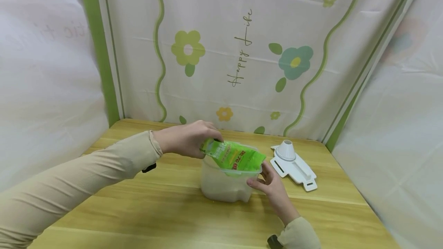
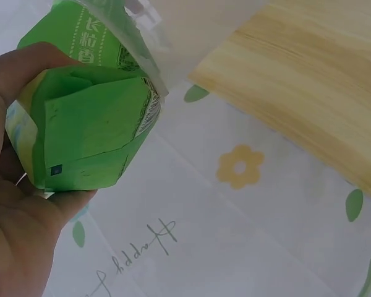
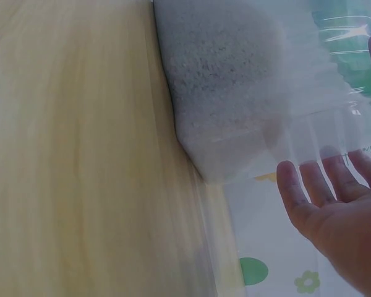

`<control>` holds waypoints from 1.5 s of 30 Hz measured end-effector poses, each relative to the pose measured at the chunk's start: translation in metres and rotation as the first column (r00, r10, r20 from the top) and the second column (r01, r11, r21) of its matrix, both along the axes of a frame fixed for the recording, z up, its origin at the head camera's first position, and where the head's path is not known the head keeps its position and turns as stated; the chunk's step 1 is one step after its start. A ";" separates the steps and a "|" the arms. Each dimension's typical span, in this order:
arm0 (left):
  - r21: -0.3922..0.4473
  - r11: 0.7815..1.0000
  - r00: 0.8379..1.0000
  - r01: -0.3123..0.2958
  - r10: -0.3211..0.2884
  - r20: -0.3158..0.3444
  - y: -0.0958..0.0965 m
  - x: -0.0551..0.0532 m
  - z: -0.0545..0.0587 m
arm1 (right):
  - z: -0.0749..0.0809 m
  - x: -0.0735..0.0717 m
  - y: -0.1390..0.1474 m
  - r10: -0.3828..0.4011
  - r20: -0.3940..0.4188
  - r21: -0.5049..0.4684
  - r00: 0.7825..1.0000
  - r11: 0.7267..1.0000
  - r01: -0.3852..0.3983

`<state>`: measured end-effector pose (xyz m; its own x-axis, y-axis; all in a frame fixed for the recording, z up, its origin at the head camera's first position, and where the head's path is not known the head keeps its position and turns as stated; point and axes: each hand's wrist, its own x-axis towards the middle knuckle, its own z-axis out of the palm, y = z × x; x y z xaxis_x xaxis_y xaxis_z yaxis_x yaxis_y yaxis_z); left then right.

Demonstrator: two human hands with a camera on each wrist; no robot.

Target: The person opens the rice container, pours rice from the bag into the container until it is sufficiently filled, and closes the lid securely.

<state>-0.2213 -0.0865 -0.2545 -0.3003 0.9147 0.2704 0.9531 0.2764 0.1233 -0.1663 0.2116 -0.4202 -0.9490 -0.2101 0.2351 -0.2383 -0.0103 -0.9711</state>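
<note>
A green plastic bag (image 1: 236, 156) with red characters lies tilted across the top of a translucent container (image 1: 221, 183), its lower right end at the rim. My left hand (image 1: 188, 138) grips the bag's raised left end; in the left wrist view the thumb and fingers wrap the folded green end (image 2: 93, 133). Pale rice-like grains (image 3: 226, 68) show through the container wall in the right wrist view. At the container's right end, my right hand (image 1: 273, 191) touches the wall with slightly bent, spread fingers (image 3: 318, 182), the thumb on the near side. The bag's mouth is hidden.
A white plastic lid (image 1: 294, 166) with a cone-shaped spout lies on the wooden table (image 1: 155, 203), right of the container. Behind the table hangs a flower-printed curtain (image 1: 214, 49). Plain white fabric walls (image 1: 391, 145) stand at both sides.
</note>
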 end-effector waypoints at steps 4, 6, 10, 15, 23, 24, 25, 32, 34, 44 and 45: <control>-0.024 1.000 0.999 -0.004 0.003 -0.054 0.000 0.004 0.003 | 0.000 0.000 0.000 0.006 -0.010 -0.003 1.000 1.000 -0.006; -0.037 0.999 0.995 -0.001 -0.003 -0.104 0.000 0.006 0.003 | 0.001 0.000 0.000 0.010 -0.016 -0.002 1.000 1.000 -0.010; -0.048 0.998 0.974 0.033 -0.043 -0.222 0.000 0.009 0.004 | 0.001 0.001 0.000 0.015 -0.018 0.004 1.000 1.000 -0.015; -0.051 0.991 0.909 0.120 -0.130 -0.396 0.002 0.007 0.002 | 0.002 0.001 0.000 -0.003 0.007 -0.007 1.000 1.000 0.003; -0.105 0.983 0.803 0.151 -0.183 -0.568 0.005 0.007 0.009 | 0.002 0.001 0.000 -0.010 0.018 -0.007 1.000 1.000 0.010; -0.114 0.982 0.795 0.149 -0.188 -0.577 0.005 0.007 0.011 | 0.003 0.001 0.000 -0.008 0.017 -0.007 1.000 1.000 0.008; -0.123 0.981 0.791 0.147 -0.191 -0.582 0.005 0.007 0.012 | 0.003 0.001 0.000 -0.006 0.017 -0.007 1.000 1.000 0.006; -0.158 0.979 0.807 0.128 -0.196 -0.557 0.004 0.007 0.020 | 0.002 0.001 0.000 -0.010 0.020 0.004 1.000 1.000 0.010; -0.168 0.978 0.808 0.121 -0.196 -0.556 0.004 0.007 0.023 | 0.002 0.001 0.000 -0.012 0.020 0.008 1.000 1.000 0.012; -0.192 0.976 0.832 0.103 -0.190 -0.522 0.002 0.006 0.032 | 0.002 0.001 0.000 -0.005 0.012 0.005 1.000 1.000 0.005; -0.194 0.976 0.835 0.100 -0.188 -0.517 0.002 0.006 0.033 | 0.002 0.001 0.000 -0.005 0.012 0.007 1.000 1.000 0.005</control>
<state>-0.2157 -0.0847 -0.2217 -0.0126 0.9789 0.2037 0.8901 0.1038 -0.4438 -0.1657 0.2114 -0.4187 -0.9529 -0.2069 0.2218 -0.2262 -0.0023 -0.9741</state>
